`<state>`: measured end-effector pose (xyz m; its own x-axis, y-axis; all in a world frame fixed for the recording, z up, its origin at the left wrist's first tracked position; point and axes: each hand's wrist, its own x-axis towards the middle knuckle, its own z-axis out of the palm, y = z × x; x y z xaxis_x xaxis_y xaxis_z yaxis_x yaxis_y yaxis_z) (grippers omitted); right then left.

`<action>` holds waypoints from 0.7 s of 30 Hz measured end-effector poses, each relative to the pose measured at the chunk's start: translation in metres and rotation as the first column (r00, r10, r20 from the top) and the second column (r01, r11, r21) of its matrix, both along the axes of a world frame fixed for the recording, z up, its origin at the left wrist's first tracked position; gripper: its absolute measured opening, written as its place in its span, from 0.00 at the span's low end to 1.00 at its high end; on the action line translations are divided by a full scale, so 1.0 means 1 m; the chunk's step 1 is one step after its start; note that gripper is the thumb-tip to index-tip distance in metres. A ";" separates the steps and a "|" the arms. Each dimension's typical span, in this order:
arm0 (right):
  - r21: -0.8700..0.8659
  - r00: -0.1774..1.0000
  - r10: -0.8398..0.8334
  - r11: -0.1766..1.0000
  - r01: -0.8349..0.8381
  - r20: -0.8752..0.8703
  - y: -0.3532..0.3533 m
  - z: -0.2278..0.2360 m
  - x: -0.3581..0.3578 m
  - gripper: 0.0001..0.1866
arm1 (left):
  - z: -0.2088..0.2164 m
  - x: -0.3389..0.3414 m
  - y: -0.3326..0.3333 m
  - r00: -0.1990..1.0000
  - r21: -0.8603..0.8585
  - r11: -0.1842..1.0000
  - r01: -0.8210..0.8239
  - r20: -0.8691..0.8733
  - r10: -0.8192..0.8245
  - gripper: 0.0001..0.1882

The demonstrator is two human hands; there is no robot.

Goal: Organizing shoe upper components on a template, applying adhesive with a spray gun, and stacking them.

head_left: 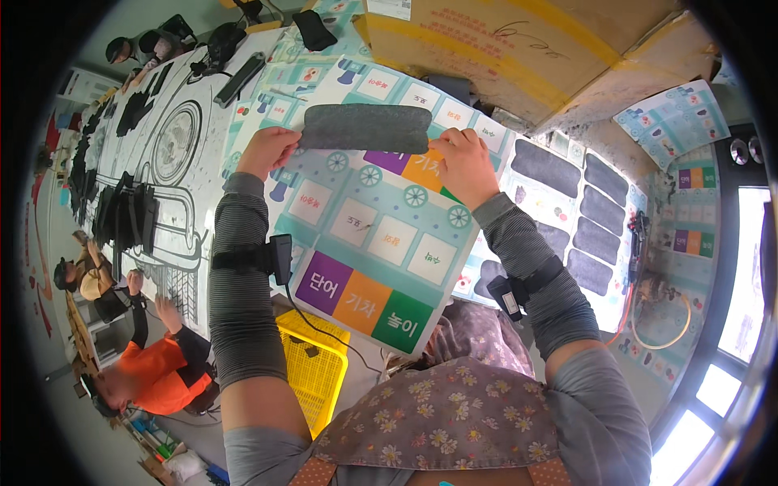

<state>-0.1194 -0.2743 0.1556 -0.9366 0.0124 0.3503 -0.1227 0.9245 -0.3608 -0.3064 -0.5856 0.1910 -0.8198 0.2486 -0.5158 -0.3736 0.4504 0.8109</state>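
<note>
A dark grey, rounded rectangular strip of fabric is stretched out flat between my two hands. My left hand pinches its lower left corner. At the opposite end, the fingertips of my right hand are closed on the right edge. Below the strip lies a printed sheet with white boxes, wheel drawings and a purple, orange and green band. To the right of my right hand, several similar dark strips rest in columns on more printed sheets.
A large cardboard box stands at the back. Beneath the table edge sits a yellow plastic basket. On the left, a long white table carries piles of black pieces, and a person in orange works there. A hose hangs at right.
</note>
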 end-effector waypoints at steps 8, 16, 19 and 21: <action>0.122 0.997 0.032 0.992 -0.041 0.077 0.007 0.006 0.001 0.15 | 0.006 -0.007 -0.004 0.980 0.244 0.960 -0.141 0.171 0.100 0.09; -0.123 0.996 0.066 0.991 -0.058 0.065 0.008 -0.004 -0.003 0.11 | -0.007 -0.003 -0.042 0.905 0.518 0.794 -0.317 -0.084 0.416 0.14; -0.419 0.998 -0.025 0.907 0.047 0.056 0.020 -0.017 -0.004 0.06 | 0.027 0.039 0.005 0.894 0.282 0.910 -0.303 -0.247 0.374 0.15; -0.441 0.993 -0.054 0.893 0.095 0.103 0.016 -0.008 -0.006 0.05 | 0.027 0.055 0.003 0.881 0.050 0.980 -0.193 -0.431 0.196 0.15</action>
